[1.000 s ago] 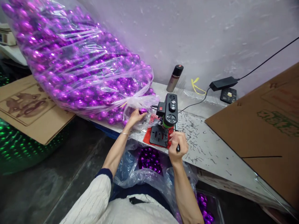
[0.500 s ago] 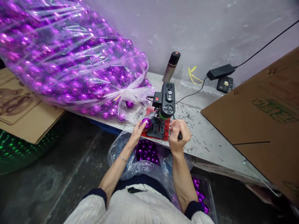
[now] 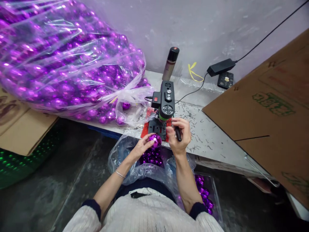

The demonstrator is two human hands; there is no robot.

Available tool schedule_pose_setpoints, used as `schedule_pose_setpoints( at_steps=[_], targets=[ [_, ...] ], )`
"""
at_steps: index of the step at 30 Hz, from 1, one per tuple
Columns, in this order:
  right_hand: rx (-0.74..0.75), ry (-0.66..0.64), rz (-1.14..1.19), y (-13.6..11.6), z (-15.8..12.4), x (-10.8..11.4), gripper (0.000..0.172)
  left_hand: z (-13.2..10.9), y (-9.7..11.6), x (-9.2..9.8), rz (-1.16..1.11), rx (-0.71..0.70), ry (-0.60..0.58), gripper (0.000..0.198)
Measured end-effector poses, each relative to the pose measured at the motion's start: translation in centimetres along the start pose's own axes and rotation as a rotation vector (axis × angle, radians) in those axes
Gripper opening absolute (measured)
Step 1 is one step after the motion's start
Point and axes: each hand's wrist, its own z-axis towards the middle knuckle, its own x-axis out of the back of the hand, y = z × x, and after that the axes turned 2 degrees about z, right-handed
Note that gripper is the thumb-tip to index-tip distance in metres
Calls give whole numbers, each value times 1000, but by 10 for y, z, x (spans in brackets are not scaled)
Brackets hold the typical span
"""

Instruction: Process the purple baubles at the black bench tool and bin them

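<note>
My left hand [image 3: 142, 148] is closed on a shiny purple mirror-ball ornament [image 3: 154, 141], held just off the front edge of a small black press machine [image 3: 167, 100]. My right hand [image 3: 180, 135] curls loosely around the press's black lever handle [image 3: 178, 133], its thumb apart from the fingers. Beneath the press head lies a slotted black base plate [image 3: 156, 128] on a red mat [image 3: 145, 129]. Directly below my left hand, an open clear plastic bag [image 3: 135, 174] on my lap contains more purple balls [image 3: 151, 157].
A huge clear sack of purple balls [image 3: 72, 71] leans at left. Behind the press stand a spray can [image 3: 170, 63] and a power adapter [image 3: 221, 67]. Small black bits litter the white table [image 3: 205, 141]. A cardboard box [image 3: 265, 106] blocks the right side.
My left hand has drawn the ball back from the base plate toward me, over the lap bag. My right hand's grip on the lever has loosened. The view has shifted slightly.
</note>
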Motion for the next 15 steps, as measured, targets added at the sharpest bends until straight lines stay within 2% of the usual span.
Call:
schedule_pose_setpoints(
  at_steps=[2,3,4,6,8,12,15],
  targets=[
    [-104,-35,-2,2,-13,8,54,-13,-5,-8,-133,76,0,69],
    [-163,-87,-11,2,-23,13,69,-18,-7,-12,-186,104,7,70],
    [-215,-166,-20,1,-35,19,77,-23,-9,-16,-225,127,11,70],
    [-278,-385,-21,-5,-63,31,73,-29,-13,-25,-260,176,-9,70],
    [-288,-486,-27,-13,-94,42,69,-35,-17,-32,-241,244,-80,69],
    [-371,-391,-82,-23,-146,65,61,-40,-25,-40,-67,355,-277,68],
    [-518,-268,-128,-20,-168,86,59,-35,-23,-37,72,388,-328,68]
  ],
)
